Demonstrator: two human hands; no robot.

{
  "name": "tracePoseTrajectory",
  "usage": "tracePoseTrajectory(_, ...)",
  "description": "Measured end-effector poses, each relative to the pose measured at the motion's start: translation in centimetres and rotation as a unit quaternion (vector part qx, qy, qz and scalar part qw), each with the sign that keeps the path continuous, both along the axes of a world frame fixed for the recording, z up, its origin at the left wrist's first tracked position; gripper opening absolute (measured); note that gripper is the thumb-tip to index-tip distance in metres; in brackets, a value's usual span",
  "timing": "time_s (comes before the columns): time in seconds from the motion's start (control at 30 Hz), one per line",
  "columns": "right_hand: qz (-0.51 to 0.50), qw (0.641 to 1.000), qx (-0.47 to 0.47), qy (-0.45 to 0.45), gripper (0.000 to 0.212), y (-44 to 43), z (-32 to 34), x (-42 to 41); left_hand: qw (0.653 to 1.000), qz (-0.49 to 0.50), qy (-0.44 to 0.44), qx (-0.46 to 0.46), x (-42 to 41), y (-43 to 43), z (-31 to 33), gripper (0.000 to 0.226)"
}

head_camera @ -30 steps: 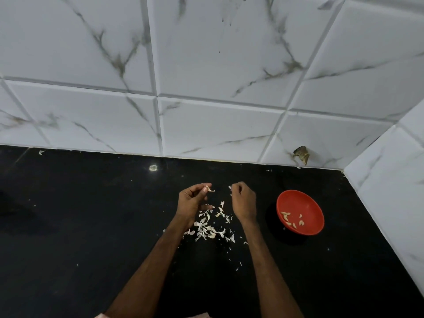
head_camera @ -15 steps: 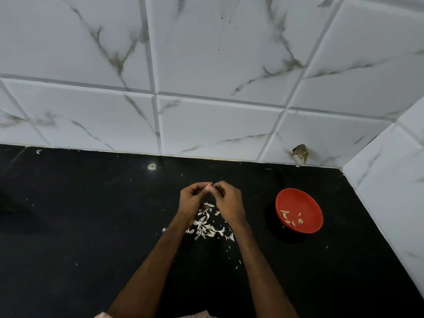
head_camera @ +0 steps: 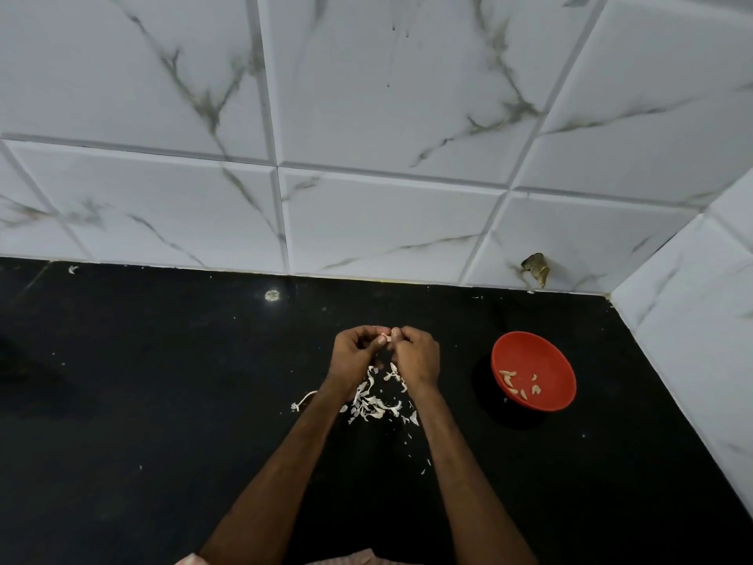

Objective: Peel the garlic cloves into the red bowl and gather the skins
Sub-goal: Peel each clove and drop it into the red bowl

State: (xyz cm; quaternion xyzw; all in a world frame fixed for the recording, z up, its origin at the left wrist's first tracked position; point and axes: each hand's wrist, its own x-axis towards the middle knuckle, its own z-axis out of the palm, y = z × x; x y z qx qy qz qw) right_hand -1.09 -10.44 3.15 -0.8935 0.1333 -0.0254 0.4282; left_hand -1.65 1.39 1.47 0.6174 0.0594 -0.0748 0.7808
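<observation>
My left hand (head_camera: pixel 353 352) and my right hand (head_camera: pixel 416 354) meet above the black counter, fingers curled, both pinching one small garlic clove (head_camera: pixel 386 334) between the fingertips. Most of the clove is hidden by the fingers. Under the hands lies a loose heap of white garlic skins (head_camera: pixel 373 403), with a few flakes scattered toward me. The red bowl (head_camera: pixel 542 360) stands to the right of my right hand, apart from it, and holds several peeled cloves (head_camera: pixel 514 383).
The black counter (head_camera: pixel 163 401) ends at a white marble-tiled wall behind and another on the right. A broken brownish spot (head_camera: pixel 536 269) marks the back wall near the corner. A stray skin curl (head_camera: pixel 303 400) lies left of my left forearm.
My hands were apart a second ago, the left pinching the clove; they have come together and both now pinch it. The view has shifted slightly.
</observation>
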Motion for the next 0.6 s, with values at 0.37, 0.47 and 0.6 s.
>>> tracePoseTrajectory(0.37,0.02,0.995,-0.077,-0.058,0.02,0.1,0.2,-0.5,0.987,-0.029,0.14,-0.075,1.1,0.4,0.8,0.015)
tracePoseTrajectory(0.47,0.027,0.999,0.017,-0.006,0.029,-0.1,0.1,0.2,0.998,-0.026,0.058,-0.016,1.0,0.6,0.9,0.013)
tracePoseTrajectory(0.6,0.034,0.986,0.159,0.034,0.033,-0.3,0.4,0.3,0.999,-0.029,-0.006,0.042,0.7,0.8,1.0,0.017)
